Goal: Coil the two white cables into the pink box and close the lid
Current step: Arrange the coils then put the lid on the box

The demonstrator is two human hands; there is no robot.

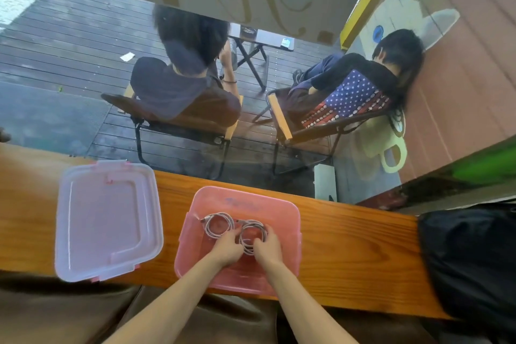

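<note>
Inside the box (284, 213) on the worktop (349, 234), both hands (229, 248) (266, 246) close their grip on one coil (252, 233); another coil (219, 225) lies beside; lid (107, 220) off, left.

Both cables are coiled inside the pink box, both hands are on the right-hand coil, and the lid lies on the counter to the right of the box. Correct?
Not quite. The head view shows the lid lying left of the pink box, not right. The rest stands: both coils sit inside, with the left hand and right hand on the right-hand coil.
</note>
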